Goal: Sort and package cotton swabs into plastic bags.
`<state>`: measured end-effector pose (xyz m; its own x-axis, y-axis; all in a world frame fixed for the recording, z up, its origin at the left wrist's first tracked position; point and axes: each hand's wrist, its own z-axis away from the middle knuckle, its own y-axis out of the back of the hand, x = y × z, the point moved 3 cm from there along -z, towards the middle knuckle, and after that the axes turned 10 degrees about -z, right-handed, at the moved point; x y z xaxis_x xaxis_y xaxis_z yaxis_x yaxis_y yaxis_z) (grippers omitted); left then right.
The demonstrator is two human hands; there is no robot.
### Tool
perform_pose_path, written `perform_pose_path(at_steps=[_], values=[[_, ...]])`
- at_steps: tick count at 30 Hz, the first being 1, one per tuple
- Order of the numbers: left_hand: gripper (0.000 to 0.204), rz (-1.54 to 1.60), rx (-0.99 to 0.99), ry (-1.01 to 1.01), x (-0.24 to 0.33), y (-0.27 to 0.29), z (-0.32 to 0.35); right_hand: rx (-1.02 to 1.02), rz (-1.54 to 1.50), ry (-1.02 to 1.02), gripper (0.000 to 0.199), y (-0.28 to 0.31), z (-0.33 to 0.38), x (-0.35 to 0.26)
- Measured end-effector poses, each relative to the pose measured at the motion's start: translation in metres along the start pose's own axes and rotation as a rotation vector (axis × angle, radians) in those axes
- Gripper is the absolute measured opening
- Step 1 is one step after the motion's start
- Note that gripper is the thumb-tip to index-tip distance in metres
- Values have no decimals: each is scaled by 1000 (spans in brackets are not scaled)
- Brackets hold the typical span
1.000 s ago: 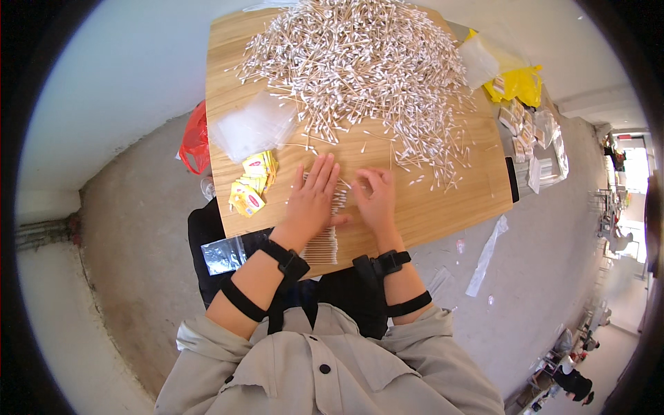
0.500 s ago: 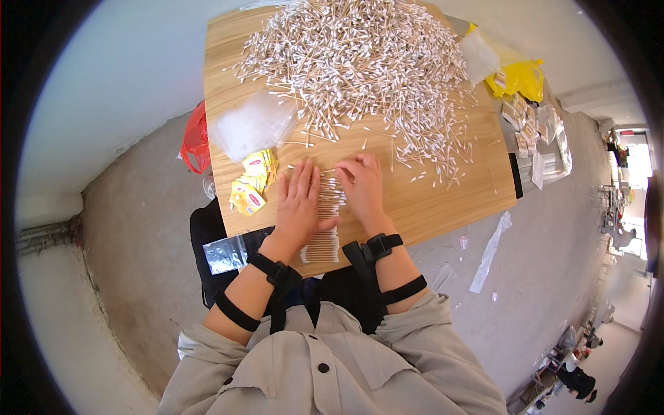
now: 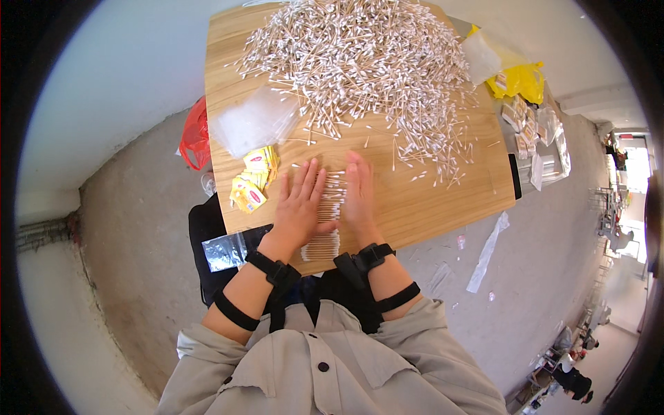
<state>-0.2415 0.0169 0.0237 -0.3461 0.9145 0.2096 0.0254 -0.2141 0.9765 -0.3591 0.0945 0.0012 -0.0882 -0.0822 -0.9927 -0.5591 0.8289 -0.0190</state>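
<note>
A row of cotton swabs (image 3: pixel 321 247) lies side by side on the wooden table (image 3: pixel 432 207), close to its near edge. Along the left side of this row my left hand (image 3: pixel 297 209) rests flat, fingers stretched out and thumb reaching across the swabs. Against the swab tips on the right stands my right hand (image 3: pixel 358 198), turned on edge with its fingers straight. Neither hand grips anything that I can see. Beyond them spreads a big loose heap of cotton swabs (image 3: pixel 360 66).
Left of my hands are yellow printed cards (image 3: pixel 253 176) and a stack of clear plastic bags (image 3: pixel 254 123). A red bag (image 3: pixel 196 135) hangs by the table's left edge. At the right stand a yellow bag (image 3: pixel 522 81) and packed swab bundles (image 3: pixel 520 124).
My right hand has gone from a pinch at the row's far end to a straight, edge-on pose along its right side. My left hand has stayed nearly still.
</note>
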Motion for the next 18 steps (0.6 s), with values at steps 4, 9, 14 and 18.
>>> perform_pose_path(at_steps=[4,9,14,18], values=[[110,-95,0,37,1,-1,-5,-28,-66,-8,37,-18,-5,1],[112,-54,52,32,6,6,-2,3,-21,-65,43,7,-10,-8],[112,11,80,14,22,-12,-1,74,-65,-19,42,12,-2,6],[111,-45,74,0,16,-14,-11,140,-159,-20,38,7,-3,7]])
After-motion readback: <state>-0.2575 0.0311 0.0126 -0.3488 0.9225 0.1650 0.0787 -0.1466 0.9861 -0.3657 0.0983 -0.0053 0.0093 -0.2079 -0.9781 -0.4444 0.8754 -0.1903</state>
